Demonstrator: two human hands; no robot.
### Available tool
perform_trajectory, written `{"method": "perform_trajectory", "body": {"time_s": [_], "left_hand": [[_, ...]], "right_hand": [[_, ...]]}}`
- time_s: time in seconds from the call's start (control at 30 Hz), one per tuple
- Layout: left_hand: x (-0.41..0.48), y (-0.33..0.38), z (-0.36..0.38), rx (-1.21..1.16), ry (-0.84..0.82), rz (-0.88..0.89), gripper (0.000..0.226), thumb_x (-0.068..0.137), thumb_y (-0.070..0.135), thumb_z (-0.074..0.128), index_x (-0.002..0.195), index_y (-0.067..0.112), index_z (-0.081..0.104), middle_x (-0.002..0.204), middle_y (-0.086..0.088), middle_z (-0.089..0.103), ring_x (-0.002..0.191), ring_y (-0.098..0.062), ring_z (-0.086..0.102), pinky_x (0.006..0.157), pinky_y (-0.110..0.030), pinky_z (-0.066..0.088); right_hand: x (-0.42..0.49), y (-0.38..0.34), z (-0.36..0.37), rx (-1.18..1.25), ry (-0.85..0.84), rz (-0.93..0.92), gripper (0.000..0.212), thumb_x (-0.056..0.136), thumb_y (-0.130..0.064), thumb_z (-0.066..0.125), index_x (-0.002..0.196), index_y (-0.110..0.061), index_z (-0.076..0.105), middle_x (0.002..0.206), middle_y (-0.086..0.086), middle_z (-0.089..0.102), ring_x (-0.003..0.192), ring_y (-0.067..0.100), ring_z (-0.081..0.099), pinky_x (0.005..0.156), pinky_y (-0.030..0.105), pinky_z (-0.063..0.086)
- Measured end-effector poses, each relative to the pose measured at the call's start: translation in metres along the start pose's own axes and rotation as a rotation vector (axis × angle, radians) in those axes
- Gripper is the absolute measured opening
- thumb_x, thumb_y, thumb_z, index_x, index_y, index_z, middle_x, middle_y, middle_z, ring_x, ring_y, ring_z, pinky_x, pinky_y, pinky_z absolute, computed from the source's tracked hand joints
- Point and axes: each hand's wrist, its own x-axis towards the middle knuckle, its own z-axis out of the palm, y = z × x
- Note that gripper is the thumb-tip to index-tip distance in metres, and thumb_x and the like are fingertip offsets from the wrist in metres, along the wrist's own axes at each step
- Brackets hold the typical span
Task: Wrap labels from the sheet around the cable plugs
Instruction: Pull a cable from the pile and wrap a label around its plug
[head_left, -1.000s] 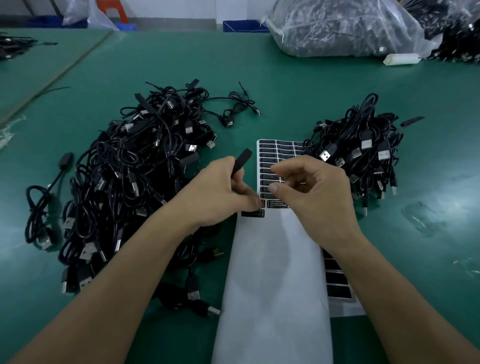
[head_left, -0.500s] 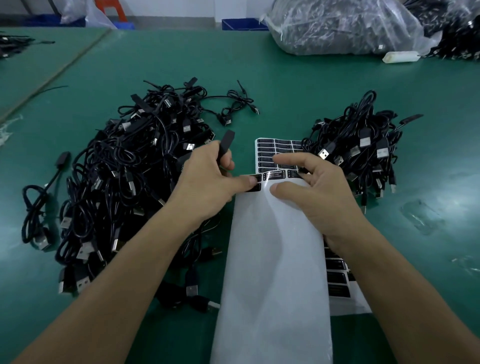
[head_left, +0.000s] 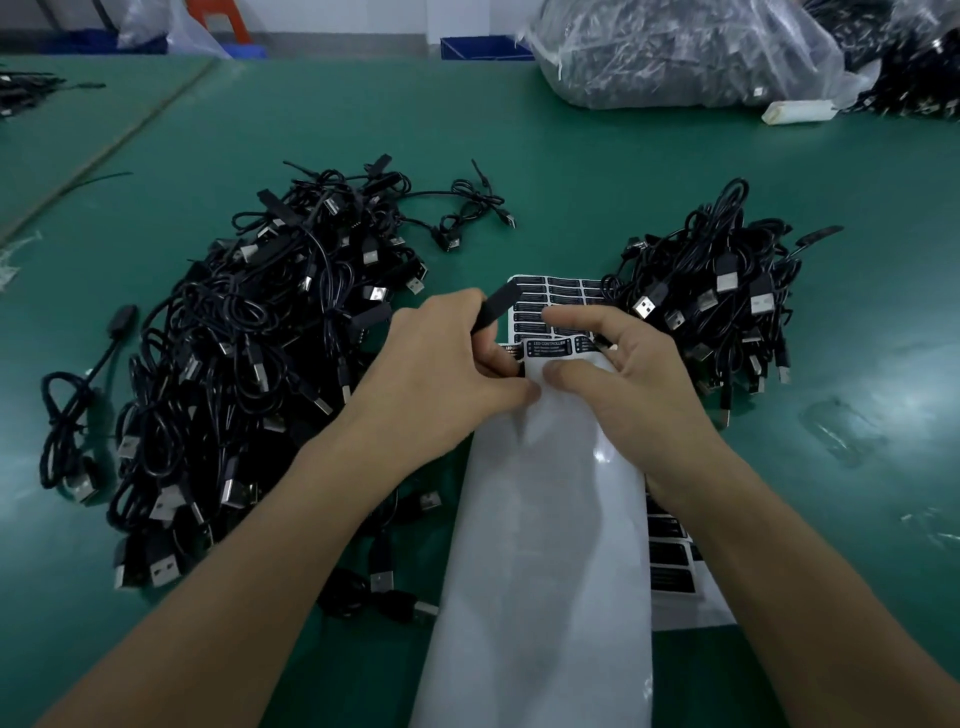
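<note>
A label sheet (head_left: 550, 519) lies in front of me on the green table, its near part bare white backing, with black labels (head_left: 550, 347) at the fold line and further rows beyond. My left hand (head_left: 441, 374) grips a long black cable plug (head_left: 497, 307), its tip pointing up and right, and its thumb presses the sheet's left edge. My right hand (head_left: 623, 374) rests on the sheet, thumb flat on the white backing beside the left thumb and index finger stretched over the label rows.
A big tangle of black USB cables (head_left: 249, 364) fills the left side, a smaller pile (head_left: 717, 291) sits right of the sheet. At the back stand clear plastic bags of parts (head_left: 675, 52) and a white block (head_left: 797, 110). A table seam (head_left: 104, 150) runs at far left.
The plug in my left hand swung from upright toward the right, over the label rows. My two thumbs came together on the sheet below the fold line; my right index finger reached further left.
</note>
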Motion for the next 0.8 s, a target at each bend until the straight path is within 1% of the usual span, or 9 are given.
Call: {"method": "perform_trajectory", "body": {"time_s": [0.1, 0.13, 0.23, 0.3, 0.37, 0.47, 0.63, 0.73, 0.8], "left_hand": [[0.000, 0.002, 0.002, 0.020, 0.023, -0.001, 0.048, 0.068, 0.013, 0.086, 0.068, 0.017, 0.039, 0.071, 0.003, 0.075, 0.073, -0.017, 0.072, 0.071, -0.048, 0.058], [0.000, 0.002, 0.003, 0.016, 0.032, -0.004, 0.047, 0.068, 0.013, 0.086, 0.068, 0.017, 0.039, 0.071, 0.002, 0.074, 0.073, -0.019, 0.072, 0.070, -0.049, 0.058], [0.000, -0.001, 0.004, -0.013, 0.059, -0.015, 0.048, 0.068, 0.010, 0.084, 0.065, 0.020, 0.037, 0.071, 0.000, 0.074, 0.074, -0.025, 0.072, 0.068, -0.051, 0.058], [0.002, -0.005, 0.004, -0.058, 0.051, -0.026, 0.049, 0.068, 0.005, 0.081, 0.066, 0.019, 0.033, 0.071, -0.007, 0.074, 0.073, -0.031, 0.071, 0.067, -0.055, 0.058], [0.003, -0.009, 0.003, -0.144, 0.031, -0.042, 0.050, 0.069, 0.004, 0.079, 0.068, 0.019, 0.032, 0.072, -0.015, 0.073, 0.070, -0.031, 0.072, 0.066, -0.056, 0.059], [0.005, -0.013, 0.004, -0.224, 0.016, -0.044, 0.047, 0.069, 0.007, 0.077, 0.068, 0.020, 0.032, 0.072, -0.017, 0.073, 0.069, -0.024, 0.075, 0.064, -0.048, 0.062], [0.008, -0.018, 0.006, -0.301, -0.003, -0.050, 0.045, 0.076, 0.006, 0.074, 0.071, 0.020, 0.032, 0.069, -0.010, 0.074, 0.070, -0.021, 0.076, 0.059, -0.033, 0.057], [0.009, -0.020, 0.007, -0.309, 0.014, -0.058, 0.046, 0.080, 0.000, 0.072, 0.070, 0.019, 0.032, 0.067, -0.010, 0.073, 0.070, -0.026, 0.075, 0.061, -0.037, 0.058], [0.009, -0.020, 0.006, -0.297, 0.030, -0.072, 0.045, 0.080, -0.002, 0.070, 0.070, 0.019, 0.032, 0.065, -0.011, 0.072, 0.069, -0.031, 0.074, 0.062, -0.042, 0.060]], "right_hand": [[-0.001, 0.000, 0.000, 0.001, 0.007, 0.002, 0.037, 0.088, -0.004, 0.070, 0.115, -0.029, 0.068, 0.111, 0.001, 0.071, 0.099, 0.020, 0.070, 0.087, 0.035, 0.058], [-0.001, 0.000, 0.000, 0.009, 0.010, 0.006, 0.037, 0.088, -0.004, 0.070, 0.115, -0.029, 0.068, 0.110, 0.002, 0.071, 0.098, 0.021, 0.070, 0.086, 0.035, 0.059], [-0.001, 0.000, 0.001, 0.032, 0.018, 0.023, 0.035, 0.088, -0.003, 0.071, 0.115, -0.025, 0.068, 0.109, 0.006, 0.072, 0.097, 0.023, 0.071, 0.088, 0.040, 0.059], [-0.001, -0.001, 0.001, 0.045, 0.022, 0.031, 0.034, 0.088, -0.003, 0.070, 0.114, -0.024, 0.068, 0.108, 0.007, 0.072, 0.095, 0.024, 0.072, 0.088, 0.041, 0.059], [-0.001, -0.001, 0.000, 0.050, 0.023, 0.037, 0.033, 0.089, -0.002, 0.069, 0.114, -0.024, 0.068, 0.106, 0.007, 0.073, 0.092, 0.024, 0.073, 0.085, 0.040, 0.060], [-0.001, 0.000, 0.000, 0.056, 0.021, 0.045, 0.034, 0.089, -0.002, 0.068, 0.114, -0.024, 0.069, 0.104, 0.008, 0.073, 0.088, 0.023, 0.074, 0.080, 0.036, 0.061], [-0.001, 0.001, -0.002, 0.058, 0.028, 0.053, 0.034, 0.089, -0.004, 0.069, 0.115, -0.026, 0.068, 0.102, 0.006, 0.073, 0.088, 0.022, 0.073, 0.079, 0.037, 0.061], [-0.001, 0.002, -0.002, 0.065, 0.030, 0.055, 0.035, 0.089, -0.005, 0.070, 0.115, -0.028, 0.068, 0.103, 0.006, 0.072, 0.089, 0.023, 0.073, 0.081, 0.040, 0.060], [0.000, 0.003, -0.002, 0.028, 0.054, 0.033, 0.035, 0.088, -0.006, 0.070, 0.114, -0.030, 0.067, 0.099, 0.004, 0.072, 0.084, 0.023, 0.071, 0.078, 0.043, 0.060]]}}
